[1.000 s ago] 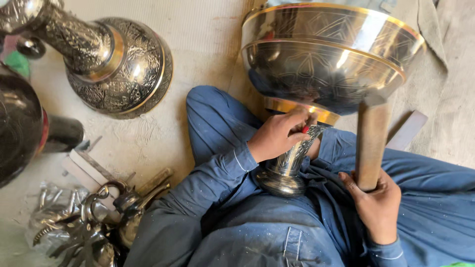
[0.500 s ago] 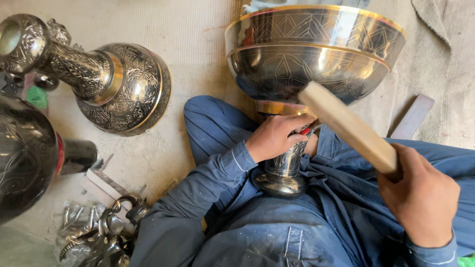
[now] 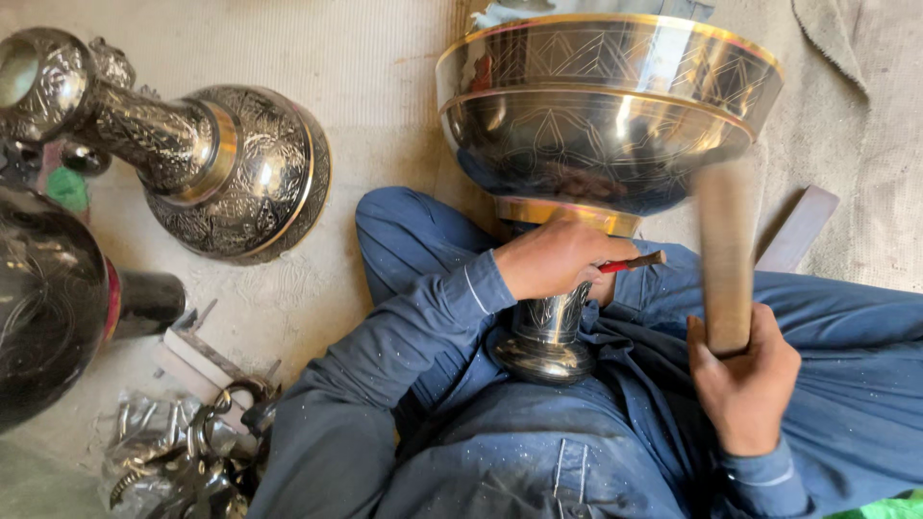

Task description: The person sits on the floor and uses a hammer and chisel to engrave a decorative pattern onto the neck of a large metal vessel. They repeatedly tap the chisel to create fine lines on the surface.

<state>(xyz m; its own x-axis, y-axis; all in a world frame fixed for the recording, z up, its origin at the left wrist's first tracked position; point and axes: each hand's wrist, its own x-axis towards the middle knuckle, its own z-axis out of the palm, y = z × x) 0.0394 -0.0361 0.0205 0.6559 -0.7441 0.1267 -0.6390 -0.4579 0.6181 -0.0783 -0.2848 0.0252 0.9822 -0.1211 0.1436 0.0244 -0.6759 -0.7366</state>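
Your left hand (image 3: 558, 258) is clenched around the neck of the engraved metal bowl (image 3: 606, 115), just under its gold band, and it pinches a thin red-handled tool (image 3: 633, 262) whose tip pokes out toward 3 o'clock. Your right hand (image 3: 742, 380) is fisted tight on a wooden stick (image 3: 723, 255), held upright and blurred, its top end right against the bowl's lower wall at 5 o'clock; contact I can't call. The bowl sits at 12 o'clock over your lap, dark silver with leaf-pattern engraving and gold rims, its top edge cut off by the frame. Its stem runs down to a round foot (image 3: 545, 356) resting between your blue-clad legs; your fingers hide the joint. At 9 o'clock an engraved vase (image 3: 192, 159) lies on its side. Metal fittings (image 3: 183, 461) pile up at 7 o'clock, hard to sort out.
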